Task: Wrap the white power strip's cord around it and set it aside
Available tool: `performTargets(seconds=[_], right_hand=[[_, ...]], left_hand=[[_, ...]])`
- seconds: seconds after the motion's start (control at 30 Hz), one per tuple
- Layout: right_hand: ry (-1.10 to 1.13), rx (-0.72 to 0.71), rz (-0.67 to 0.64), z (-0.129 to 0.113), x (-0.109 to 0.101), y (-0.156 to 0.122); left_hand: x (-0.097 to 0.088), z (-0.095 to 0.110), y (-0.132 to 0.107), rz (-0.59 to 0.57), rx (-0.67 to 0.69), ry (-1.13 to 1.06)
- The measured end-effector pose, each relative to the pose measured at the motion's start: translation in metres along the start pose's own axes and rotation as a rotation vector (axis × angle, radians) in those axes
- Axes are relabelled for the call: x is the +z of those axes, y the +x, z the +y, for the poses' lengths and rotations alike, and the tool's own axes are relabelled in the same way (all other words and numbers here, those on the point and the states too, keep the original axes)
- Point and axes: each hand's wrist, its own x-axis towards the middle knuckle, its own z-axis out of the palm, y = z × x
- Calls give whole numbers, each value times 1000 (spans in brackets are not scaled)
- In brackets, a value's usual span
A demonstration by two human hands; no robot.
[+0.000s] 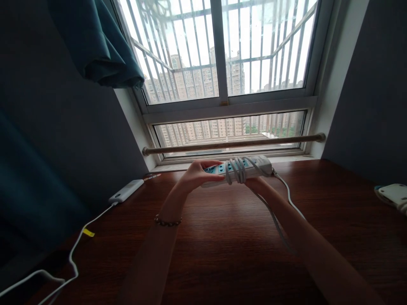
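A white power strip (254, 166) with blue-tinted sockets is held above a dark wooden table (229, 237), in front of the window. Its white cord (237, 170) is wound in several loops round the strip's middle. My left hand (199, 174) grips the strip's left end, thumb underneath and fingers on top. My right hand (259, 184) is under the strip near the loops, fingers mostly hidden. The loose cord (291, 199) trails down past my right forearm to the table. A beaded bracelet (168, 221) sits on my left wrist.
A white power bank (126, 190) lies at the table's left back corner, with a white cable (76, 243) running toward the front left edge. A white device (393, 195) rests at the right edge. A wooden rod (233, 144) spans the window sill. A teal curtain (95, 42) hangs upper left.
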Motion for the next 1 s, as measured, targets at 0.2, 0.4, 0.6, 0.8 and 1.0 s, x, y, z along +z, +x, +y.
performTargets(seconds=[0.2,0.4,0.6,0.8,1.0], right_hand=[[146,115,-10,5,12,-2],[313,130,157,12,18,4],[441,105,132,7,14,6],[313,225,52,1,11,2],[-220,434,-162,-24,-11,-6]], left_hand=[[33,-7,11,183,-93,-306],[40,-11,13,219,-137,-361],[30,-7,11,131,-185,-376],[20,-14,12,125,-219,-323],[5,-21,12,707,9,526]])
